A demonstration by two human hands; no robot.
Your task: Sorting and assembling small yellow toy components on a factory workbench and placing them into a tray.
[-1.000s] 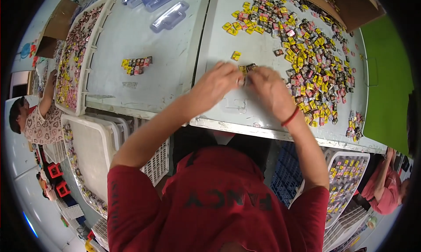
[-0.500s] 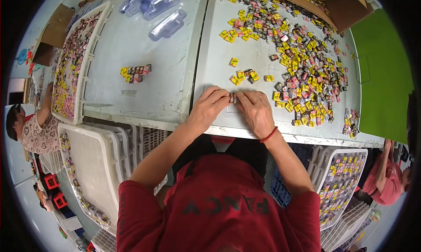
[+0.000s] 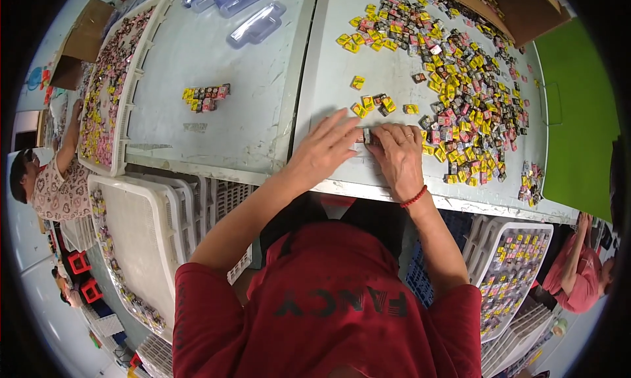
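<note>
Two or so small square packs in dark wrapping sit on the white table near its front edge, between my hands. My right hand is closed over their right end with bent fingers. My left hand has its fingers stretched out and apart, the tips close to the packs' left end; whether they touch is hard to see. Just beyond lie several loose yellow and black packs. A large heap of yellow, pink and black packs spreads to the right. A neat block of packs lies on the left tabletop.
Clear plastic trays lie at the far left, beside a white crate full of packs. A cardboard box stands behind the heap. Stacked white crates flank me below the table. Co-workers are at both sides.
My left hand has opened, its fingers spreading away from the small packs. My right hand stays closed on them. The whole view has shifted slightly.
</note>
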